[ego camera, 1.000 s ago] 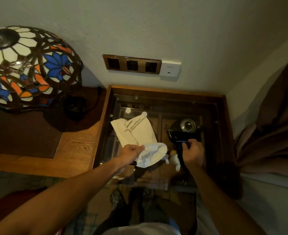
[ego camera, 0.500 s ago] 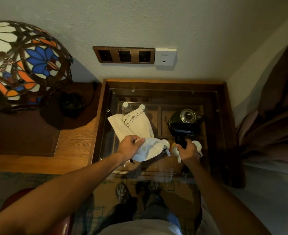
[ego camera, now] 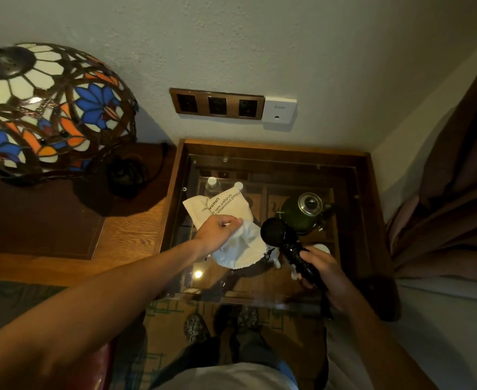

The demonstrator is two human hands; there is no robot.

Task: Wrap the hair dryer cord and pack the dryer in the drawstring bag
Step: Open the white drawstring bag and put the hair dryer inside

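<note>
Standing over the glass-topped table point(ego camera: 341, 175), you have a wood frame boxing it in, wall behind, curtain point(ego camera: 456, 178) close on the right. A stained-glass lamp point(ego camera: 49, 108) crowds the left; a green kettle point(ego camera: 302, 212) sits under the glass. Your left hand point(ego camera: 217, 229) pinches the white drawstring bag point(ego camera: 240, 249), printed "UNISH…"; your right hand point(ego camera: 321, 266) grips the black hair dryer point(ego camera: 285, 237) by its handle, just beside the bag.

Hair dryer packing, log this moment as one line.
left hand: holds white bag | right hand: grips hair dryer handle | dryer: outside bag, head beside it | surface: glass table
</note>
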